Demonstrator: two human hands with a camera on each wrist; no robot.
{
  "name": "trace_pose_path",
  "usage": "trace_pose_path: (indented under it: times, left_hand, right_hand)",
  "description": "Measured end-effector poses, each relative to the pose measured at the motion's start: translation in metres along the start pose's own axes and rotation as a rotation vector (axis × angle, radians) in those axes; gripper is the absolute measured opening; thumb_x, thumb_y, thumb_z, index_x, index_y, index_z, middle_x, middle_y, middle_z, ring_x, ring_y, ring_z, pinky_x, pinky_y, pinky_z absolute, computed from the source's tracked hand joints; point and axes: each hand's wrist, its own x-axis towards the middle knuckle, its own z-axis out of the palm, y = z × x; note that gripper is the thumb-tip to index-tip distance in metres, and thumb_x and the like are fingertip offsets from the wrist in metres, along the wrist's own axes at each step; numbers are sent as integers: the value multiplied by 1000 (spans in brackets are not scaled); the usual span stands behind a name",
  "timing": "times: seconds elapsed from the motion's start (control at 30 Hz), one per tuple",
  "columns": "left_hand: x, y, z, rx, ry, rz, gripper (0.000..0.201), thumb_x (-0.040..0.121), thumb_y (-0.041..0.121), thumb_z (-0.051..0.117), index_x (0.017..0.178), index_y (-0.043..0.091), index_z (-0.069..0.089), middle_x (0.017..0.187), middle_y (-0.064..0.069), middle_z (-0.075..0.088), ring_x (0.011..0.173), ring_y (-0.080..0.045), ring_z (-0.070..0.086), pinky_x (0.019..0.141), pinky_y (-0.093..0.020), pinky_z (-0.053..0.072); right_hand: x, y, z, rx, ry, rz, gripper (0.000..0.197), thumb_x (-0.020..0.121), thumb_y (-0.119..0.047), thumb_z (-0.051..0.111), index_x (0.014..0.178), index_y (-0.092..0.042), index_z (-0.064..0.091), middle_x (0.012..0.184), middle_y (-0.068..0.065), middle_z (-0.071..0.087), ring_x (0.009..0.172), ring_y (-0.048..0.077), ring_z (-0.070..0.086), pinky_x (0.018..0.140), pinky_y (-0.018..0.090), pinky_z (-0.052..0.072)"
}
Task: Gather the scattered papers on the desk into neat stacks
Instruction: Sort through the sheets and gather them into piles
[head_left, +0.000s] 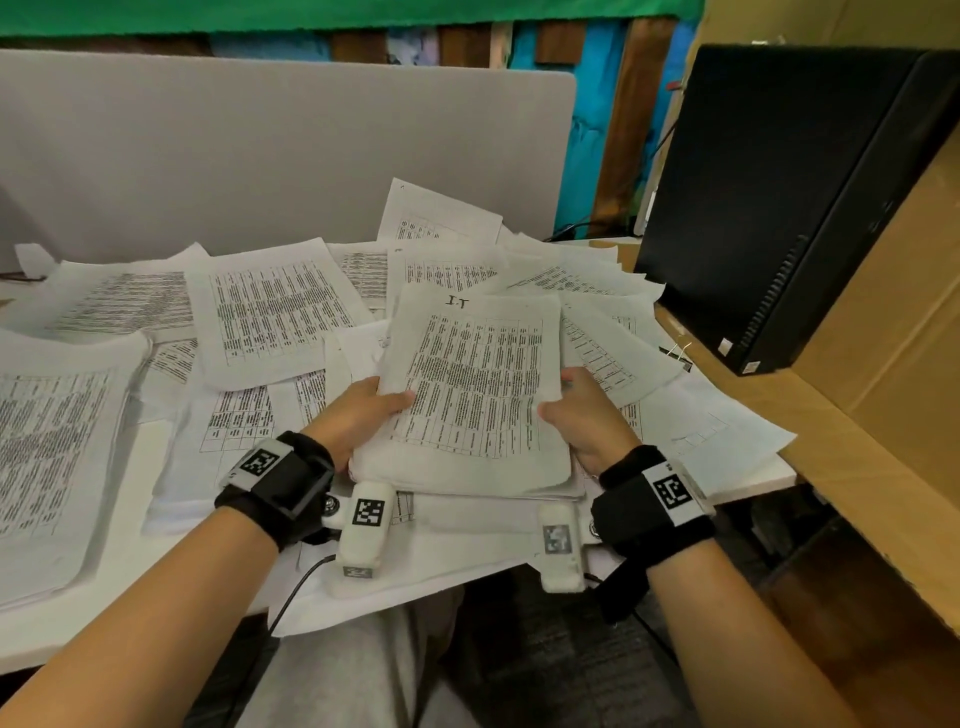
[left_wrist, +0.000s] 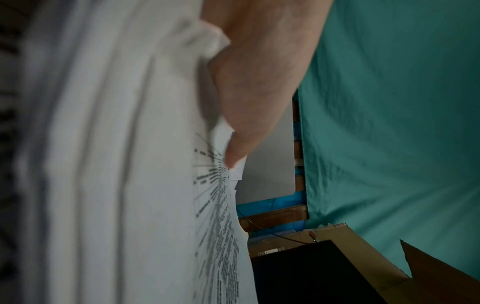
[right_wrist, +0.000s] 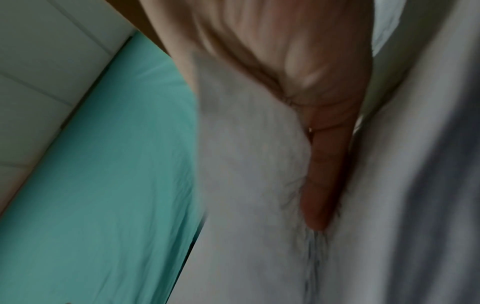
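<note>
Sheets are still lying scattered across the desk (head_left: 130, 587); I am gripping one gathered bundle (head_left: 470, 400) by its sides, left hand (head_left: 358, 410) and right hand (head_left: 584, 415) thumbs on top. Most remain loose. Beside me, a black computer tower (head_left: 789, 208) and cardboard box (head_left: 893, 322) are crowding the right edge.

An office desk: grey partition (head_left: 260, 156), black computer tower (head_left: 789, 208), printed papers (head_left: 275, 312)

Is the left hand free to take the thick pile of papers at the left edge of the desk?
Probably not yet. The left hand grips the held stack together with the right hand. The way to the thick pile looks unobstructed.
</note>
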Motion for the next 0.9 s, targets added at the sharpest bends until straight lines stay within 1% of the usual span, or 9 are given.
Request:
trace_pose_path:
  times: [0.2, 0.27, 0.37, 0.5, 0.6, 0.7, 0.77, 0.83, 0.9]
  left_hand:
    - [-3, -5, -11, -150, 25, 3, 28, 97, 18, 53, 122, 7, 56, 109, -5, 68, 97, -21, 66, 76, -29, 53]
    - [-1, -10, -15, -144, 83, 27, 26, 99, 24, 48, 119, 8, 55, 103, -2, 66, 86, -14, 63, 65, -18, 49]
    - [5, -18, -17, -300, 135, 28, 36, 101, 18, 44, 134, 3, 45, 96, 1, 60, 71, -4, 62, 58, -17, 48]
    - [10, -20, -25, -428, 129, 28, 30, 102, 10, 39, 130, 3, 43, 86, -6, 65, 50, -3, 57, 44, -13, 46]
    - [4, -15, -20, -360, 124, 38, 31, 101, 18, 44, 128, 4, 48, 90, 1, 64, 61, -3, 59, 51, -14, 45]
    - [-8, -10, -13, -171, 126, 124, 27, 99, 23, 48, 125, 17, 52, 96, 12, 62, 79, 2, 58, 53, -8, 45]
    - [-10, -8, -10, -198, 76, 107, 27, 98, 17, 50, 125, 15, 52, 99, 5, 65, 78, -3, 64, 51, -11, 50]
    - [-9, -7, -6, -176, 40, 81, 25, 97, 13, 51, 123, 12, 53, 104, -2, 68, 77, -9, 68, 57, -21, 54]
    - [-9, -6, -4, -126, 25, 75, 27, 97, 13, 51, 124, 11, 53, 113, -6, 67, 85, -13, 67, 70, -28, 54]
  right_hand:
    - [-4, -8, -31, -325, 231, -4, 70, 94, -28, 60, 151, -12, 24, 147, 11, 41, 135, 31, 40, 112, 46, 36]
    - [-5, -7, -44, -265, 143, 70, 67, 92, -33, 64, 146, -7, 33, 141, 7, 49, 130, 29, 49, 108, 43, 43]
    - [-7, -5, -47, -253, -133, 114, 29, 89, -28, 71, 112, -12, 64, 105, 1, 73, 91, 15, 71, 75, 23, 58]
    - [-2, -1, -32, -220, -217, 33, 28, 82, -12, 78, 109, -10, 72, 105, 5, 76, 97, 20, 71, 89, 36, 56]
    - [2, -3, -38, 76, 63, -105, 23, 91, -7, 66, 114, -10, 69, 106, 6, 73, 94, 19, 69, 72, 23, 56]
    - [11, -1, -69, 319, 558, -194, 26, 93, -21, 60, 116, -13, 66, 112, 6, 70, 103, 22, 68, 91, 42, 56]
    - [10, -2, -88, 404, 763, -236, 20, 96, -21, 55, 112, -12, 63, 109, 7, 69, 100, 20, 66, 92, 36, 55]
    - [6, -5, -100, 468, 813, -232, 11, 101, -17, 49, 103, -14, 60, 96, 0, 65, 85, 10, 63, 76, 21, 55]
    - [9, -3, -102, 431, 743, -189, 16, 100, -13, 48, 103, -12, 63, 102, 3, 68, 90, 14, 66, 80, 29, 56]
